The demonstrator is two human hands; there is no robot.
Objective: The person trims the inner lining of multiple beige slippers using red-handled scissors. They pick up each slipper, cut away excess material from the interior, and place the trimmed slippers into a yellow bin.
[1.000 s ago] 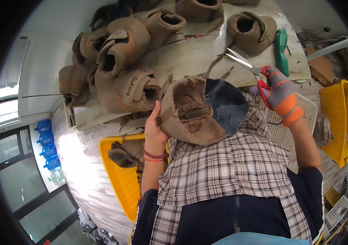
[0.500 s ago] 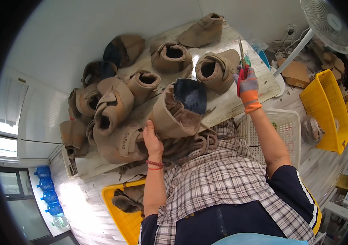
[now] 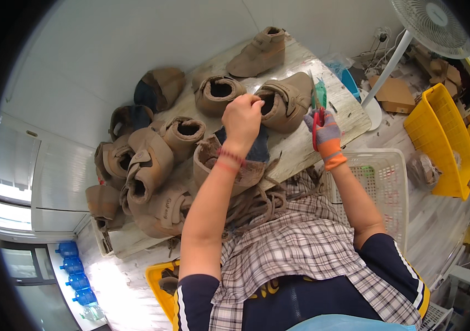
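Right grip [image 3: 323, 129], in a grey-and-orange glove: I am clamping it on one pair of scissors [image 3: 316, 135], red-handled. The blades are pointing away from me, just beside a green tool [image 3: 321, 91] at the desk's right side.

Left grip [image 3: 243, 121], bare, a red beaded bracelet [image 3: 232, 156] at the wrist: I am holding its fingers bent and close together at the collar of a strapped brown boot [image 3: 295, 102]. I cannot tell whether they are touching the rim or pinching anything. The boot is resting on the desk [image 3: 350, 110], between the two grips, its opening facing the left one.

Fleece-lined piece, brown with a dark blue section [image 3: 250, 175], one: lying at the near edge of the desk, partly hidden behind my left wrist and forearm.

Brown straps [image 3: 259, 204], a tangle: hanging between that piece and the checked apron [image 3: 284, 248].

Brown boot [image 3: 221, 99], one: standing behind the left grip, opening up.

Brown boot [image 3: 257, 55], one: standing at the far end of the desk.

Brown boots [image 3: 152, 157], a heap: crowding the left side of the desk, several tilting against each other.

Surroundings: a white basket [image 3: 372, 153] is sitting at the near right of the desk; a yellow crate [image 3: 439, 143] is standing farther right; a second yellow crate [image 3: 155, 284] is showing at lower left; a white fan [image 3: 436, 22] is standing at upper right; blue bottles [image 3: 78, 273] are lining up at far left.
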